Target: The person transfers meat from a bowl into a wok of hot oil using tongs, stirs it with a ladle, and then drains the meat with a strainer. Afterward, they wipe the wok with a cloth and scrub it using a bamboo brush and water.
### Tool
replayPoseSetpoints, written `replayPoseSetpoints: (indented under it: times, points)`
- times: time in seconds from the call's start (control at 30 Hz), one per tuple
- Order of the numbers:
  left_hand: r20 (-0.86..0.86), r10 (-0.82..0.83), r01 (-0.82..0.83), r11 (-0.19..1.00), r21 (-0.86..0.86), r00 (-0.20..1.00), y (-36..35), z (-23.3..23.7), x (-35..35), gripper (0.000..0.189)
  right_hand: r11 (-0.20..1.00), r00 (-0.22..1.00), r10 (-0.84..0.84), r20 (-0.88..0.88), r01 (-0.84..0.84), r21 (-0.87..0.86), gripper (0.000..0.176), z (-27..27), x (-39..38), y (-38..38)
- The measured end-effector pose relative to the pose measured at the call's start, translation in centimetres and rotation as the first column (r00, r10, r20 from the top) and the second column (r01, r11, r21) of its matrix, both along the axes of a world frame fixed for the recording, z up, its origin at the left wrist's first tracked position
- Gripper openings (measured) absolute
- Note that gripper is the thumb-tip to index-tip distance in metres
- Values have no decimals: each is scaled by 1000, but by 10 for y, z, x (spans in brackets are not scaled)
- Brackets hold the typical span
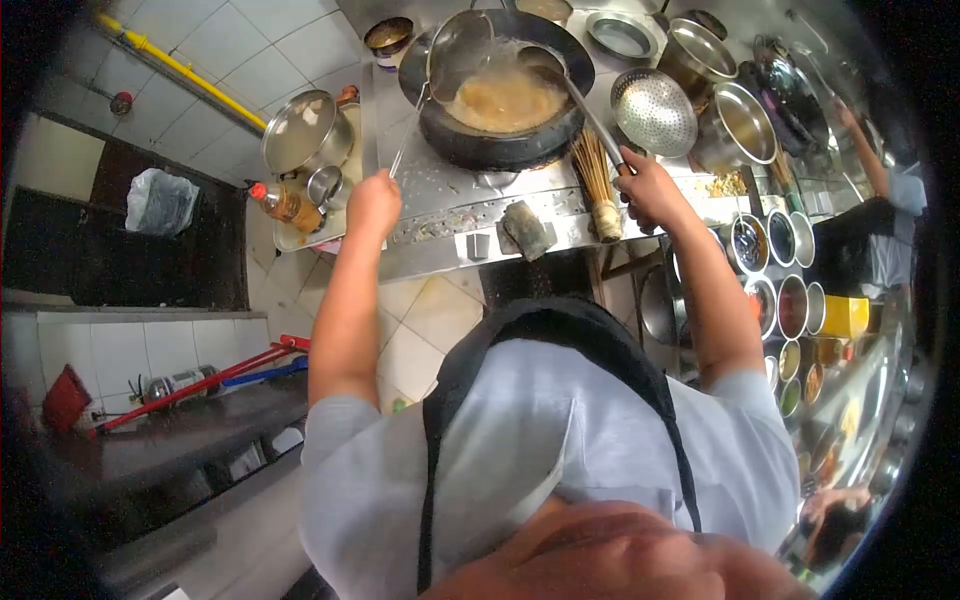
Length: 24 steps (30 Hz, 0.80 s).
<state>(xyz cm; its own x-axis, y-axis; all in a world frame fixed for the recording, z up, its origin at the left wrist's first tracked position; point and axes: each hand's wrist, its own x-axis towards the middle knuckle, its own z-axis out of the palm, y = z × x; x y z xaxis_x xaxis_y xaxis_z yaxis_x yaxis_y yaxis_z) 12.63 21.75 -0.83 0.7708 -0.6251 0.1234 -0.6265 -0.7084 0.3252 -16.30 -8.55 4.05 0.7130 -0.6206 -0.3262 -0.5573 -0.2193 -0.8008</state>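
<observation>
A pale tiled floor (420,330) and a white tiled wall (250,50) with a yellow pipe (180,70) bound the kitchen. A long stainless-steel desk (450,215) runs just beyond both grips. A dark side counter (190,430) lies well behind the left grip, with red-handled mops (200,380) leaning across it.

On the desk, between and just past the two grips, sits the big round black wok (500,145), filled with steaming brown broth (505,100).

The left hand (372,205) is clenched on the thin rod handle of a wide shallow steel scoop (455,50), whose bowl rests in the wok's far left side. The right hand (648,185) is clenched on the end of a long-handled steel ladle (590,115), whose cup dips into the broth.

Outward of the left grip stand a lidded steel pot (300,130) and a red-capped brown sauce bottle (280,203). Just above the right grip lies a round perforated steel skimmer (653,110), with open steel pots (745,120) beyond it. A bundled bamboo wok brush (597,180) lies just inside the right grip. Rows of small round steel seasoning tubs (790,305) sit behind that grip.

Another person's arm (865,150) reaches over the far right of the desk.
</observation>
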Motion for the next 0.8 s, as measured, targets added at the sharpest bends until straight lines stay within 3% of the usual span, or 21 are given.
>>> replayPoseSetpoints:
  times: [0.03,0.07,0.13,0.17,0.23,0.33,0.43,0.53,0.63,0.8]
  points:
    - [-14,-19,20,998,60,1000,0,1,-1,26,994,1000,-21,0,21,106,55,9,1,7]
    - [-14,-17,18,998,62,1000,2,-1,-2,26,994,1000,-19,1,19,108,55,9,2,5]
    - [-32,-85,81,990,-113,996,11,-4,-3,28,958,997,72,-15,-66,279,18,5,8,2]
    - [-20,-81,78,992,-101,997,10,17,-7,28,932,997,68,41,-78,353,15,-4,10,2]
    - [-472,60,-25,997,80,880,4,50,-20,33,903,997,-5,77,-28,430,15,-7,14,7]
    - [-602,124,-121,992,45,789,5,46,-18,34,826,992,-101,79,40,562,12,5,23,21]
    - [-693,112,-211,976,-60,713,4,41,-21,31,786,982,-169,87,81,613,7,1,36,27]
    - [-584,123,-179,983,-39,803,-7,55,-41,26,767,976,-173,133,49,639,7,-6,47,31]
    - [-659,76,-191,976,-104,749,-3,39,-36,24,746,979,-167,120,46,664,7,-5,43,32]
    - [-648,101,-210,973,-94,755,9,41,-45,21,695,967,-222,122,69,716,11,17,16,33]
